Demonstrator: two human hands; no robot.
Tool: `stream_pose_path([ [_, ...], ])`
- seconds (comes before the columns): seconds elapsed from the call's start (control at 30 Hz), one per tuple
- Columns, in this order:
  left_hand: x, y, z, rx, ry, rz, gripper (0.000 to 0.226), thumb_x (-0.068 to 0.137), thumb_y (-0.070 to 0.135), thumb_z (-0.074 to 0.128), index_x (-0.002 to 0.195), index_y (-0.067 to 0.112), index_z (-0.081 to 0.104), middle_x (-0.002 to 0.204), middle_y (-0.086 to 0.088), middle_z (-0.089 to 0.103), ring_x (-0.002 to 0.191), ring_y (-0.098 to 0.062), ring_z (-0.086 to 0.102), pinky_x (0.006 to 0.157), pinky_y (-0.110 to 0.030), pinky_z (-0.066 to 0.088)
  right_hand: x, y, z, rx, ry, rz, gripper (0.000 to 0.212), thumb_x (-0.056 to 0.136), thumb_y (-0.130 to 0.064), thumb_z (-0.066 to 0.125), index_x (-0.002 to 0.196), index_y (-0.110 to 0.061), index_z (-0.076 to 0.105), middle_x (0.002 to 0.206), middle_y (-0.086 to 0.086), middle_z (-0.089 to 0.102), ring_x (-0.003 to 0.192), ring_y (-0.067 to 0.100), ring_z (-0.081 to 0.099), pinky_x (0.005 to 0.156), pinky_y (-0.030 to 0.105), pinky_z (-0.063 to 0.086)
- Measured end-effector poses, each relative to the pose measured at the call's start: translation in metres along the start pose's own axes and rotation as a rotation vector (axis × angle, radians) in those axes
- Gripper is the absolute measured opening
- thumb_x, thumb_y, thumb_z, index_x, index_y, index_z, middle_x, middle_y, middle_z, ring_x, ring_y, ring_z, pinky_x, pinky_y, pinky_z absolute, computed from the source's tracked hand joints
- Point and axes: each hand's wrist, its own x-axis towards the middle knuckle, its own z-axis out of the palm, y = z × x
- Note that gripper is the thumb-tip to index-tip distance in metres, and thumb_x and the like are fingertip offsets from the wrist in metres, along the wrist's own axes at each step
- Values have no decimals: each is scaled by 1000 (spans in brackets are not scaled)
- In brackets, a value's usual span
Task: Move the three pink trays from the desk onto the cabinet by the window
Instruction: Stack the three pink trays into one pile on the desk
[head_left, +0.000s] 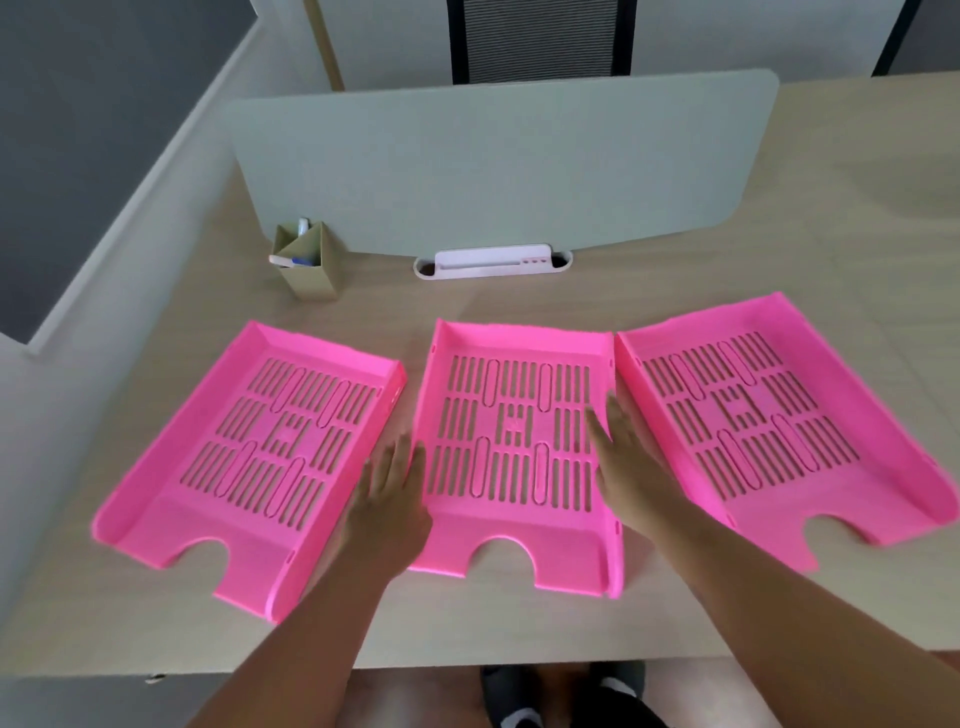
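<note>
Three pink slotted trays lie side by side on the wooden desk (467, 629): a left tray (171, 509), a middle tray (457, 545) and a right tray (831, 509). My left hand (389, 509) lies flat with fingers apart at the middle tray's left wall, in the gap beside the left tray. My right hand (626, 457) rests over the middle tray's right wall, fingers spread, between the middle and right trays. Neither hand has closed around a tray. The cabinet by the window is out of view.
A grey divider panel (493, 156) stands across the back of the desk. In front of it sit a cardboard pen holder (311, 270) and a white cable slot (493, 262). A black chair (540, 41) stands behind the panel. My shoes show under the desk's near edge.
</note>
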Motion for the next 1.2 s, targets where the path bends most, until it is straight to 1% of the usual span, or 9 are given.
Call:
stream_pose_path([
  [0.1, -15, 15, 7, -172, 53, -42, 70, 100, 22, 30, 152, 10, -15, 157, -9, -28, 150, -28, -14, 122, -42, -2, -7, -3, 10, 7, 1, 59, 83, 100, 2, 40, 146, -6, -28, 152, 12, -37, 153, 29, -8, 110, 23, 40],
  [0.2, -27, 28, 11, -310, 89, -83, 71, 99, 20, 33, 154, 13, -12, 162, -5, -23, 152, -25, -4, 119, -35, 2, -13, -5, 24, 53, 19, 74, 80, 101, 0, 39, 142, -6, -30, 144, 8, -47, 148, 25, 32, 67, 15, 53],
  [0.33, -34, 33, 14, -347, 96, -114, 74, 98, 19, 36, 155, 15, -10, 163, -3, -21, 152, -24, 1, 122, -38, 10, -11, 0, 25, 37, -7, 58, 82, 101, 0, 39, 142, -7, -32, 131, 4, -63, 150, 25, 28, 52, 14, 43],
  [0.57, -38, 37, 16, -269, 95, -144, 73, 97, 20, 34, 154, 12, -10, 163, -6, -18, 152, -25, -3, 122, -45, 13, -10, 7, 19, 3, -29, -18, 83, 100, 5, 39, 141, -8, -32, 144, 7, -49, 154, 27, -4, 91, 19, 54],
  [0.67, -37, 37, 8, -280, 89, -149, 77, 96, 26, 38, 155, 17, -10, 165, -3, -11, 151, -22, -6, 121, -40, 0, -6, 16, 16, -37, 15, -34, 79, 101, 2, 40, 143, -6, -26, 154, 14, -37, 152, 28, -10, 120, 26, 24],
  [0.73, -36, 35, 2, -266, 114, -145, 79, 94, 33, 41, 155, 19, -6, 166, -2, 1, 152, -23, 0, 118, -38, -2, -1, 21, 13, -97, 80, -64, 76, 100, -4, 45, 148, -2, -14, 161, 20, -18, 152, 31, -6, 118, 42, -1],
  [0.9, -37, 8, -17, -233, 192, -156, 71, 92, 45, 39, 154, 17, 18, 159, -6, 28, 148, -28, 20, 118, -46, 17, -2, 9, 8, -155, 120, -78, 75, 98, -37, 43, 155, -5, 6, 164, 21, 2, 153, 36, 2, 124, 49, 8],
  [1.07, -34, -64, -36, -175, 264, -234, 72, 90, 43, 46, 153, 15, 22, 157, -9, 32, 146, -33, 23, 117, -48, 19, 21, -68, -2, -46, 214, -200, 71, 86, -20, 71, 148, 2, 43, 154, 26, 40, 144, 44, 35, 119, 54, 28],
  [1.2, -36, -137, -46, -158, 245, -285, 74, 92, 43, 46, 154, 15, 16, 161, -11, 22, 148, -35, 18, 118, -50, 18, 33, -161, 0, 118, 215, -280, 66, 89, -17, 68, 146, 5, 44, 149, 25, 46, 141, 41, 40, 118, 48, 30],
])
